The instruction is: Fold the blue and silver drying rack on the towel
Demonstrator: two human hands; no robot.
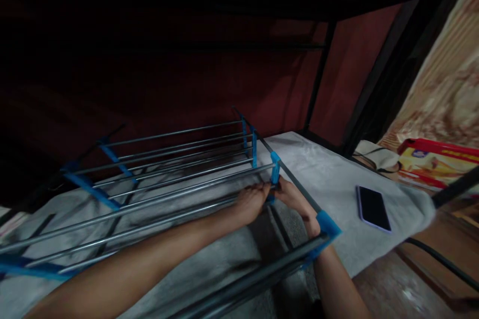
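Observation:
A rack of grey metal tubes (179, 187) with blue plastic joints lies on a pale cloth, its tubes running from left to right. My left hand (254, 202) reaches across the tubes, its fingers closed around the end of one beside a blue connector (275, 168). From the right, my right hand (294, 200) comes under the side tube, its fingers closed at the lower part of that same connector. Both hands nearly meet there, and they partly hide the joint. A blue corner joint (328, 227) sits above my right wrist.
The pale cloth (299, 159) lies beneath the rack, with a phone (373, 208) on its right side. Dark frame posts (322, 72) and a low dark surface overhead enclose the space. A red and yellow package (439, 162) and a black cable (445, 261) are at the right.

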